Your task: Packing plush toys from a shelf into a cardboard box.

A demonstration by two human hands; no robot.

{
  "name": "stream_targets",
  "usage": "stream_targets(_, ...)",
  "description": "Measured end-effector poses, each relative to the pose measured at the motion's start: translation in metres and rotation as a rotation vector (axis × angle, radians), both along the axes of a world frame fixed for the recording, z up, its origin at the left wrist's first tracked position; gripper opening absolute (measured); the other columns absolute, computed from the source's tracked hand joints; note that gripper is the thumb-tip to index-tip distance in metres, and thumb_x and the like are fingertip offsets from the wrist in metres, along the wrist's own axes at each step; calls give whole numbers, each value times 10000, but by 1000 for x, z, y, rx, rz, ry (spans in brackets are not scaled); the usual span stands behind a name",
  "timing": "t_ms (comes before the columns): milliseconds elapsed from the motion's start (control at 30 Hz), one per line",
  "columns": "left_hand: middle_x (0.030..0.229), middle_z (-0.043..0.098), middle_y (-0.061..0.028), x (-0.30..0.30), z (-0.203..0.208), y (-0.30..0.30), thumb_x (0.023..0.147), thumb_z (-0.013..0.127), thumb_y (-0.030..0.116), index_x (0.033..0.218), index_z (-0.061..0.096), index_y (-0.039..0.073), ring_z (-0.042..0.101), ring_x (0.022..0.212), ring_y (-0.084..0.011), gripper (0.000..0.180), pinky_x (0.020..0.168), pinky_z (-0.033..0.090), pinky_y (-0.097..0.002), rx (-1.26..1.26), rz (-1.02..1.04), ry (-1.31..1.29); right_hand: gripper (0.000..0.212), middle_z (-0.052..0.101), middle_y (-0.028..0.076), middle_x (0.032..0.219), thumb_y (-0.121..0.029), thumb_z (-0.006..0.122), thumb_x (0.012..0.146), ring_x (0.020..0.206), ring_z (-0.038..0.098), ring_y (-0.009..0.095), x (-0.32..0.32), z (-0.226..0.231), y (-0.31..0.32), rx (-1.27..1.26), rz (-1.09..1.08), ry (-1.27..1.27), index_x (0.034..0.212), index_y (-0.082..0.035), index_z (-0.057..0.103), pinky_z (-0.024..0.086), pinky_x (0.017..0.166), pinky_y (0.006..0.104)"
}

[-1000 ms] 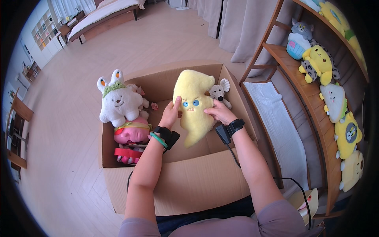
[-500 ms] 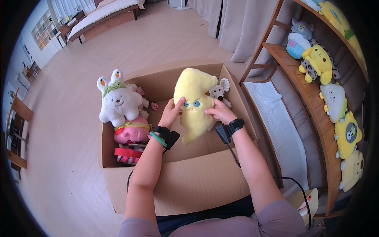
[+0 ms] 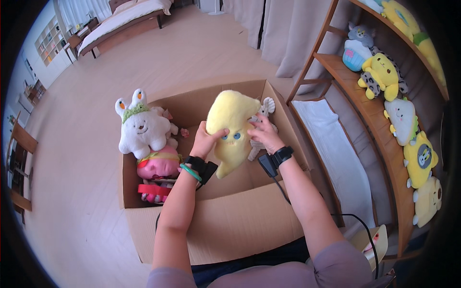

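Gripping one yellow toy is the left hand. The right hand curls at the toy's other side; I can't tell if it grips. Below both is one box; left of them, one white toy.

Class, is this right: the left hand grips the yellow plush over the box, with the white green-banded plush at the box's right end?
No: the head view shows the white green-banded plush at the left end of the box. The left hand does grip the yellow plush.
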State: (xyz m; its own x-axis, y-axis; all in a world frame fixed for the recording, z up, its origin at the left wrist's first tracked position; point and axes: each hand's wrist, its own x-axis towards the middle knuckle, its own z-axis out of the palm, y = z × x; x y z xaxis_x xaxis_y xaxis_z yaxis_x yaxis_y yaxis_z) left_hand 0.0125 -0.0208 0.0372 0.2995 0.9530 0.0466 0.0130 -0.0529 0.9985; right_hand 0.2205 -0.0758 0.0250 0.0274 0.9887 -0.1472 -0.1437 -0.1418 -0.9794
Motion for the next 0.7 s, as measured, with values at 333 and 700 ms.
stream_targets(333, 1032, 561, -115, 11, 1, -14, 625, 791, 174, 1102, 421, -23, 542, 971, -186, 635, 852, 434, -308, -40, -257, -86, 651, 526, 124, 1125, -150, 721, 702, 1014, 518, 185, 17, 65, -12, 357, -143, -327, 1246, -15, 392, 409, 879, 295)
stream_targets(700, 1111, 537, -153, 11, -27, -10, 710, 737, 269, 1272, 305, 0, 542, 989, -173, 758, 869, 419, -291, -53, -506, 250, 474, 594, 172, 987, -207, 696, 665, 924, 565, 330, 61, 62, -39, 143, 214, -1280, 1049, -21, 490, 444, 795, 374)
